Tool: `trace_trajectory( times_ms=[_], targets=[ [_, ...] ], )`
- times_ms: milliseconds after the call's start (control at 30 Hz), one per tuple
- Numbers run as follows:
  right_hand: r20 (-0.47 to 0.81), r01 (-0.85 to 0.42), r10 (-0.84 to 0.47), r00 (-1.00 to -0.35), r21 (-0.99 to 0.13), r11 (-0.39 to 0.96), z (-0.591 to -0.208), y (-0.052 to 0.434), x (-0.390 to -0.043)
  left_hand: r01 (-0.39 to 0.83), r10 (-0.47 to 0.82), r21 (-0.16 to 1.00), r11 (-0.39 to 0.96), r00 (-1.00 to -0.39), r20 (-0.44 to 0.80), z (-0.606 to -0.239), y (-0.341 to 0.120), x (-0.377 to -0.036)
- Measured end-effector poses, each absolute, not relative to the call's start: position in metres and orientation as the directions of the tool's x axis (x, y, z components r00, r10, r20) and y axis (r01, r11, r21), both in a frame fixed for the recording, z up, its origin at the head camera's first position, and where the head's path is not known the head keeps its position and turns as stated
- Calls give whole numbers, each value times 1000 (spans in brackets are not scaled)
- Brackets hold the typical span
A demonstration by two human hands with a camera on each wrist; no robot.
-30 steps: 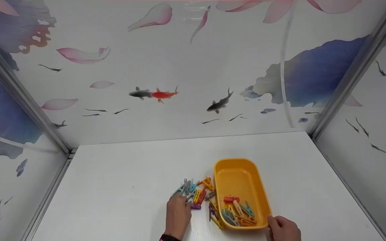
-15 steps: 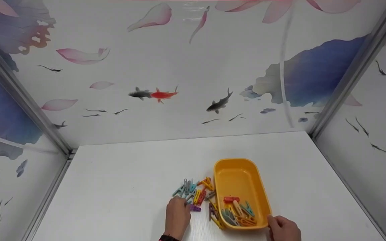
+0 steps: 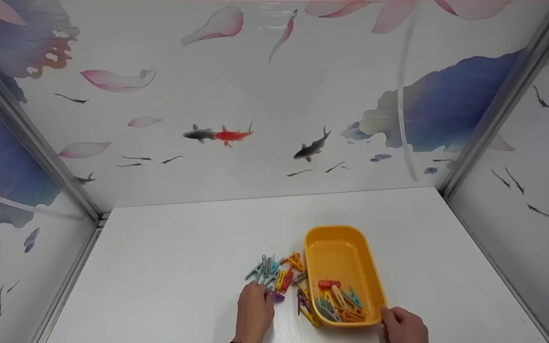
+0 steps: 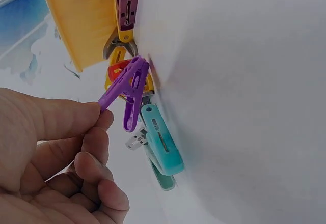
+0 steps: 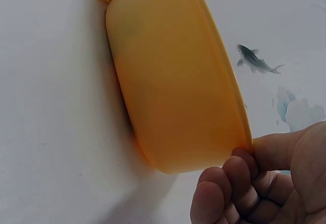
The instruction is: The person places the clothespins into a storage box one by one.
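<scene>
Purple peg [image 4: 128, 88] is pinched by the left hand [image 4: 48, 152], just above the pile of pegs [image 3: 279, 275] on the table [image 3: 169, 267]. Right hand [image 3: 402, 325] holds the yellow tub [image 3: 341, 252] by its near corner rim.

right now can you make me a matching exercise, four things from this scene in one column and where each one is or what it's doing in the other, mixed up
Things:
1. purple clothespin
2. yellow tub
3. right hand
4. teal clothespin

States:
A. lies on the white table in the loose pile
B. holds the tub's near corner at the rim
C. pinched between the left hand's thumb and finger
D. stands on the table with several clothespins inside at its near end

Pairs: 1-C, 2-D, 3-B, 4-A
</scene>
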State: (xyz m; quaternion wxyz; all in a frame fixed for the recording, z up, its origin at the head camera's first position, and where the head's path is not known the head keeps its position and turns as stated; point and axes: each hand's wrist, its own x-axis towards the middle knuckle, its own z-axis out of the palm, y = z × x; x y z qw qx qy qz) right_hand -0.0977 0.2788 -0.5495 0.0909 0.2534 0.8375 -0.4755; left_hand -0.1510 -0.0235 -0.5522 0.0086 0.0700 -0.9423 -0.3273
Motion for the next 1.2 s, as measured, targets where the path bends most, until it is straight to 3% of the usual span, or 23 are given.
trace_trajectory(
  times_ms=[200,667,1200],
  targets=[
    [-397,517,344,-851,-748,416,-548,278,-97,-116,-131,619,777,-991,-22,-538,-18,-146],
    [-401,518,345,-849,-762,389,-550,277,-97,143,1,627,765,-975,221,-514,5,-134],
    [-406,520,341,-848,-763,384,-550,277,-98,173,169,675,717,-983,73,-506,46,-133]
  ],
)
